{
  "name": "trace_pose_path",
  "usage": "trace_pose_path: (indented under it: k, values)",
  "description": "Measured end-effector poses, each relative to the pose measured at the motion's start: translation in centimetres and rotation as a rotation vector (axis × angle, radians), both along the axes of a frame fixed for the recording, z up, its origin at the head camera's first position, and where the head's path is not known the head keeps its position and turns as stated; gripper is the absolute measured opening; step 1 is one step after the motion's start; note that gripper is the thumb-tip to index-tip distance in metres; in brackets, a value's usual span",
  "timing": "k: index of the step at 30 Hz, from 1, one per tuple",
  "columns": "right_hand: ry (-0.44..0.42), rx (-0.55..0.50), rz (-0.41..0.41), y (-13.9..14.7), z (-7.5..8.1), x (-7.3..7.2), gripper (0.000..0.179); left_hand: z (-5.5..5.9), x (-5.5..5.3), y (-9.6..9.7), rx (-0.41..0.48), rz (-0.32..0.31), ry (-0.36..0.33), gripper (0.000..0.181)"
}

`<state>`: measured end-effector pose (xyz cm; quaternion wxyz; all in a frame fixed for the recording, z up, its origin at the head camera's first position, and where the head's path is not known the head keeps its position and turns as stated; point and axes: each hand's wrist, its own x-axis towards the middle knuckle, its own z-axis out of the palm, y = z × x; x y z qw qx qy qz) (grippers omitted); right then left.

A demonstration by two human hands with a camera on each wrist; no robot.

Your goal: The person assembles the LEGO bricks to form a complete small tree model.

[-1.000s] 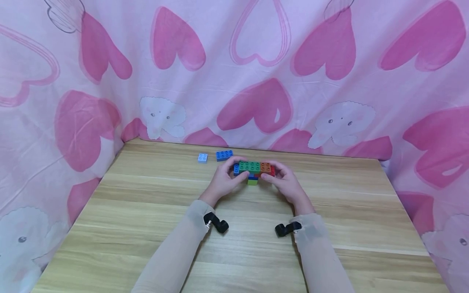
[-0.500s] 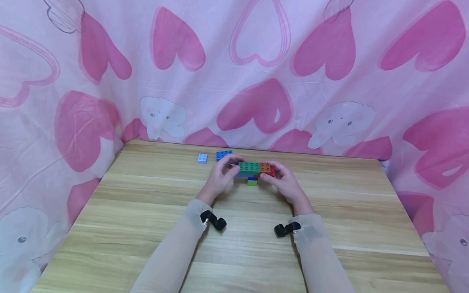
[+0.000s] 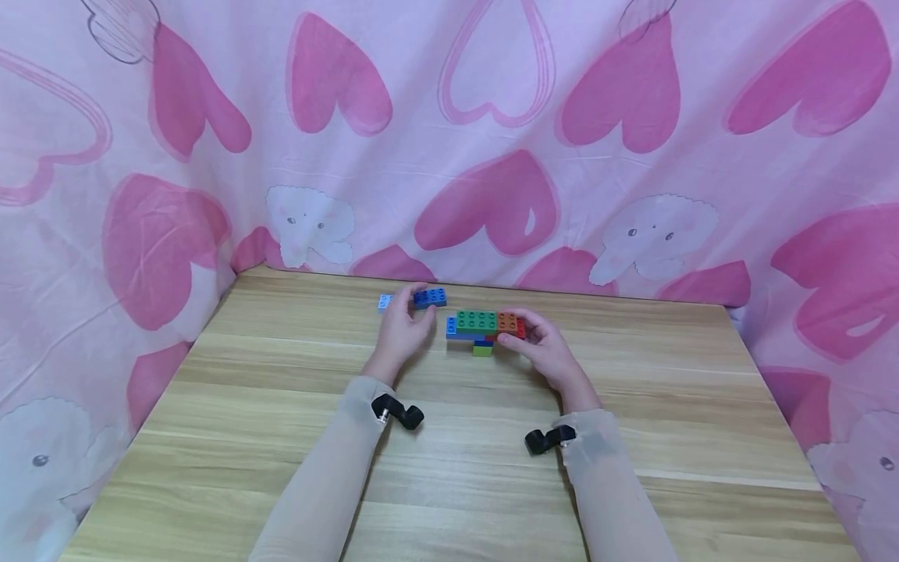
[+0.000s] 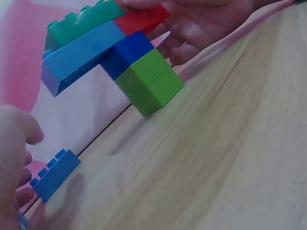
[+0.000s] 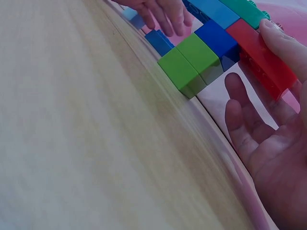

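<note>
the right hand (image 3: pixel 550 357) pinches a studded plastic block stack (image 3: pixel 477 321); the left hand (image 3: pixel 402 336), loosely curved and free, hovers beside a blue brick (image 3: pixel 435 297) near the grainy bench (image 3: pixel 485 484)'s far edge.

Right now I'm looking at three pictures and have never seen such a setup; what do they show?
No robot here, just a person's bare left hand and right hand. The wide view is taken from the head, looking down; the other two come from the left and right wrists. On the wooden table lie a blue brick and a light-blue brick, with the left hand close by, apparently empty. The right hand grips one end of a multicoloured brick stack, with lime-green bricks lowest.
</note>
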<state>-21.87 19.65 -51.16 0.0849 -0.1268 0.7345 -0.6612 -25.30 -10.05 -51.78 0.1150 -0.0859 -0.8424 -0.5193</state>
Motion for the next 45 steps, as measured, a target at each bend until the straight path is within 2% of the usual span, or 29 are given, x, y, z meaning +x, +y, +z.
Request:
trace_pose_path:
  k: [7,13,26,35,41,45]
  values:
    - [-0.003,0.008,-0.003,-0.05,0.06,0.02,0.053,-0.17,-0.32,-0.90,-0.093,-0.027,-0.064,0.063]
    - [-0.010,0.009,-0.002,-0.05,-0.01,-0.01,0.055,-0.26,-0.30,-1.08,-0.175,-0.050,-0.092,0.053]
    - [-0.003,0.008,-0.006,0.02,-0.18,-0.08,0.052,-0.07,-0.11,-0.76,-0.150,0.013,-0.161,0.040]
    - [-0.011,0.031,-0.004,-0.02,-0.11,-0.06,0.055,0.03,-0.09,-0.86,-0.179,0.010,-0.137,0.050]
    - [-0.022,0.034,-0.008,0.02,-0.15,-0.02,0.054,-0.09,-0.12,-0.89,-0.225,-0.008,-0.132,0.046]
    - [-0.024,0.036,-0.012,0.01,-0.16,-0.03,0.054,-0.15,-0.16,-0.86,-0.222,-0.006,-0.134,0.043]
